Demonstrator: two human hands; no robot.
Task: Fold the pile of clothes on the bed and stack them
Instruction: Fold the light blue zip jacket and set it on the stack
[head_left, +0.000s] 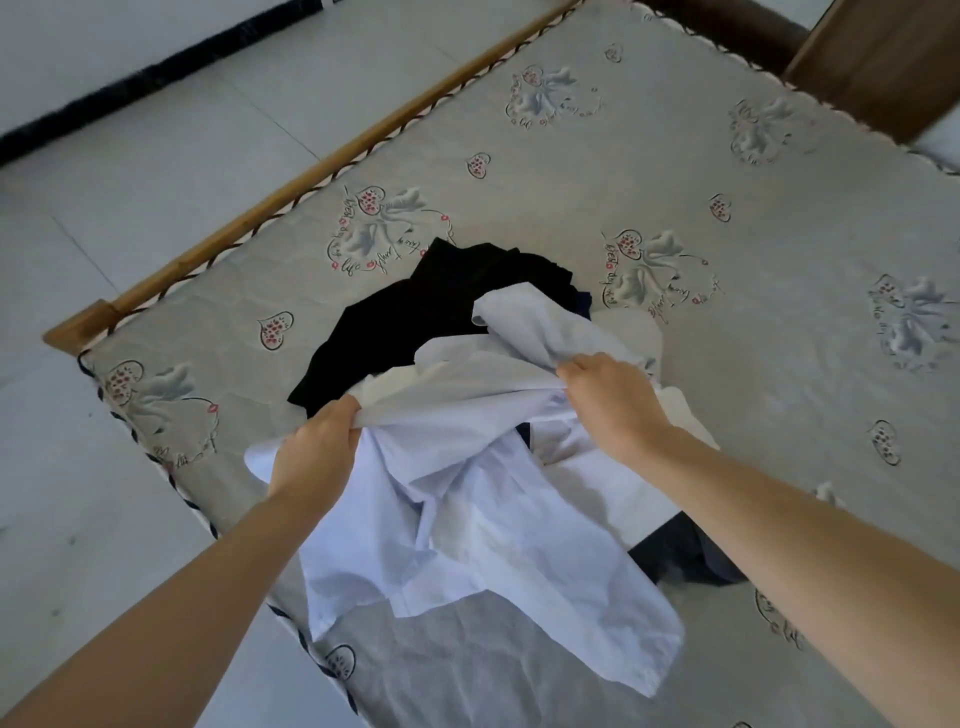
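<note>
- Lying bare under everything, the bed (675, 171) gives a wide flat patterned mattress to work on; its open stretch on the far and right side is probably where a finished stack could go, since no folded stack shows yet.
- Sitting near the corner of the mattress closest to the person, the pile of clothes (452, 332) is heaped loosely, so each piece has to be pulled free before it can be folded.
- Making up the upper part of that heap, the white shirt (467, 525) is lifted at its top edge and hangs down toward the viewer, its lower part draped over the mattress edge; held this way its weight probably helps it open out so its shape can be found.
- Lying flat behind the shirt, the black garment (415, 322) waits on the mattress, partly covered by white cloth, and looks unfolded.
- Peeking out to the right under the white cloth, a dark piece (691, 556) rests on the mattress; what kind of garment it is I cannot tell.
- Gripping the shirt's left side, the left hand (317, 457) has its fingers curled tightly round a bunch of cloth.
- Gripping the other side, the right hand (608, 400) pinches a fold in curled fingers, the hands set apart to stretch the cloth between them.
</note>
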